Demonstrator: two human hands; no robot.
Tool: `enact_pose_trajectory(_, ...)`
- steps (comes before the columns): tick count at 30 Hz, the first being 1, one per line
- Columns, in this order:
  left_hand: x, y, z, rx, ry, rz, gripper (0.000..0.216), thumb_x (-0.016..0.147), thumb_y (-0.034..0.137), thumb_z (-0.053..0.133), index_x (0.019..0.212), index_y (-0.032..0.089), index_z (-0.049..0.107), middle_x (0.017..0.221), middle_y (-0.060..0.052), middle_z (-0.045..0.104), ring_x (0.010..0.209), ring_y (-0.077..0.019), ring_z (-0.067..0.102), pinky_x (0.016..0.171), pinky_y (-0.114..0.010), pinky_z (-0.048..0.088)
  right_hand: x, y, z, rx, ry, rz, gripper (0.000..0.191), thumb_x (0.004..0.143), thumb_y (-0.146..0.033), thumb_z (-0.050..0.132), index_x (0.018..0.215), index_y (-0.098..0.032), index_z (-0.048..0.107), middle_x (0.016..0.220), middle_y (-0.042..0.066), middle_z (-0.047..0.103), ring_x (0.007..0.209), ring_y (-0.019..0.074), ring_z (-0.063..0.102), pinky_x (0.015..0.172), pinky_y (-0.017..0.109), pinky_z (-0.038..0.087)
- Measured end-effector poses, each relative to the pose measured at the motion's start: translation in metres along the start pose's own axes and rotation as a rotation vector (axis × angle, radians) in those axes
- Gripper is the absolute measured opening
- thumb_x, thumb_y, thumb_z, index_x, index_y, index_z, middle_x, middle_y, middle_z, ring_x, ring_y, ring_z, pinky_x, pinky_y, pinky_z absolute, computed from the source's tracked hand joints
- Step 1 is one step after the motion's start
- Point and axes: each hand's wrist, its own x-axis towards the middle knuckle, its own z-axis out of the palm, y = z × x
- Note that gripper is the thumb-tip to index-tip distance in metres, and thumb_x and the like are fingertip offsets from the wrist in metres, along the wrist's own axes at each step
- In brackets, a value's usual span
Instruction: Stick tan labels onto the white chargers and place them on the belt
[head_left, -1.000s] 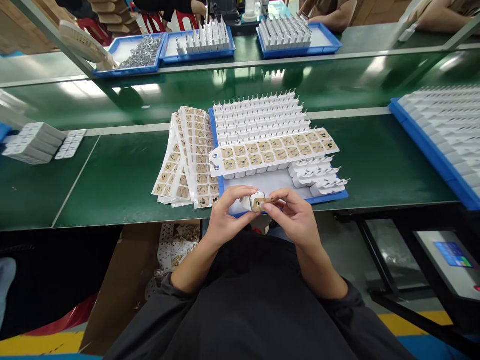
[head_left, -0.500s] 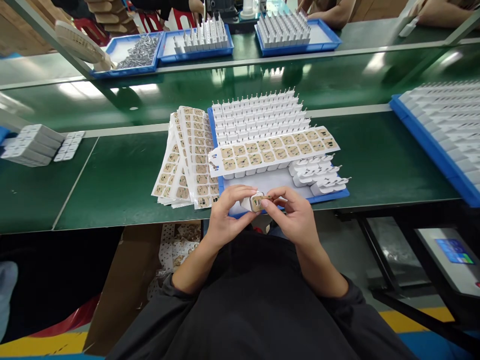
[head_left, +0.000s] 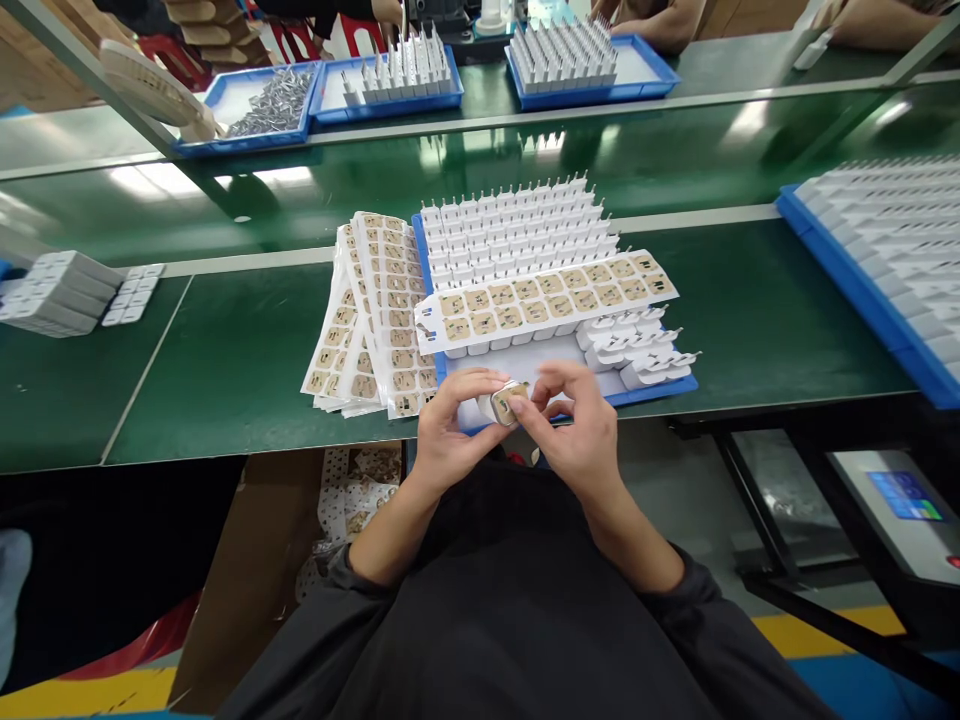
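My left hand is closed round a small white charger just above the near edge of the blue tray. A tan sticker lies on the charger's end face, turned toward my right hand. That hand's thumb presses on the sticker, while its index finger is lifted apart and blurred. Behind my hands, a strip of tan stickers lies across rows of white chargers in the tray. Several more chargers stand at the tray's right side, metal pins up.
Left of the tray lies a fanned stack of sticker sheets. White blocks sit at the far left. Another blue tray of chargers is at the right. Trays of pins and chargers stand on a raised shelf across the bench.
The sticker, pinched by my right fingers and partly off the charger before, now lies on its face. My right index finger has lifted away, leaving the thumb pressing.
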Motion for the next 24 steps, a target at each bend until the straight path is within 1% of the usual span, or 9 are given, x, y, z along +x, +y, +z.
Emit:
enact_pose_trajectory(1,-0.001,-0.001,0.002,-0.018,0.023,0.006,0.038,0.08,0.022,0.084,0.115,0.026,0.07,0.113,-0.009,0.075,0.114,-0.0262,0.069,0.102,-0.044,0.054,0.0,0.002,0.002,0.094,-0.007,0.053,0.037,0.087,-0.041,0.076,0.117,-0.028,0.059,0.083,-0.001,0.061,0.071,0.0146,0.061,0.051,0.022,0.054)
enact_pose_trajectory(2,-0.002,-0.002,0.003,-0.033,0.045,0.014,0.04,0.078,0.022,0.086,0.114,0.026,0.069,0.112,-0.008,0.075,0.114,-0.0262,0.069,0.102,-0.044,0.055,0.0,0.005,0.005,0.199,-0.038,0.103,0.042,0.088,-0.044,0.075,0.122,-0.028,0.057,0.085,-0.001,0.061,0.073,0.015,0.062,0.049,0.021,0.054)
enact_pose_trajectory(3,-0.002,-0.002,0.005,-0.04,0.066,0.024,0.041,0.077,0.021,0.086,0.115,0.027,0.069,0.111,-0.008,0.075,0.114,-0.0261,0.069,0.102,-0.045,0.055,0.0,0.007,0.007,0.296,-0.088,0.144,0.042,0.089,-0.047,0.072,0.123,-0.028,0.056,0.088,0.001,0.062,0.076,0.0157,0.063,0.049,0.021,0.055)
enact_pose_trajectory(5,-0.002,-0.004,0.008,-0.033,0.093,0.062,0.042,0.078,0.018,0.085,0.116,0.028,0.068,0.112,-0.008,0.075,0.115,-0.0257,0.068,0.103,-0.046,0.055,-0.002,0.008,0.01,0.425,-0.177,0.184,0.036,0.091,-0.049,0.069,0.117,-0.027,0.06,0.096,0.004,0.062,0.085,0.0177,0.064,0.052,0.022,0.058)
enact_pose_trajectory(8,0.0,-0.007,0.009,0.011,0.101,0.137,0.042,0.08,0.016,0.082,0.117,0.029,0.068,0.114,-0.007,0.075,0.116,-0.0252,0.067,0.104,-0.048,0.054,-0.004,0.007,0.014,0.476,-0.187,0.198,0.034,0.087,-0.046,0.074,0.112,-0.027,0.062,0.105,0.005,0.061,0.092,0.0185,0.061,0.058,0.023,0.06)
enact_pose_trajectory(12,0.001,-0.012,0.008,0.004,0.088,0.21,0.048,0.077,0.012,0.083,0.119,0.028,0.066,0.115,-0.007,0.075,0.116,-0.0249,0.067,0.104,-0.048,0.054,-0.005,0.005,0.015,0.567,-0.214,0.211,0.03,0.087,-0.041,0.074,0.112,-0.028,0.063,0.104,0.005,0.059,0.092,0.0186,0.057,0.054,0.022,0.06)
enact_pose_trajectory(19,-0.002,-0.011,0.007,0.038,0.054,0.214,0.048,0.077,0.01,0.082,0.119,0.028,0.067,0.114,-0.007,0.075,0.117,-0.0255,0.067,0.101,-0.047,0.055,-0.006,0.011,0.013,0.667,-0.251,0.268,0.031,0.082,-0.032,0.079,0.109,-0.029,0.063,0.11,0.004,0.052,0.093,0.0175,0.054,0.049,0.019,0.059)
enact_pose_trajectory(21,-0.002,-0.01,0.008,0.052,0.045,0.233,0.047,0.077,0.01,0.083,0.118,0.028,0.068,0.114,-0.007,0.076,0.116,-0.025,0.067,0.101,-0.046,0.055,-0.006,0.011,0.011,0.714,-0.283,0.287,0.033,0.081,-0.032,0.081,0.107,-0.029,0.061,0.111,0.003,0.05,0.089,0.0161,0.055,0.047,0.019,0.059)
enact_pose_trajectory(24,-0.001,-0.009,0.008,0.047,0.039,0.254,0.046,0.078,0.012,0.083,0.119,0.026,0.068,0.113,-0.007,0.076,0.115,-0.0247,0.068,0.101,-0.045,0.055,-0.006,0.009,0.007,0.765,-0.339,0.328,0.039,0.078,-0.031,0.083,0.108,-0.029,0.058,0.112,0.001,0.049,0.075,0.01,0.055,0.047,0.019,0.058)
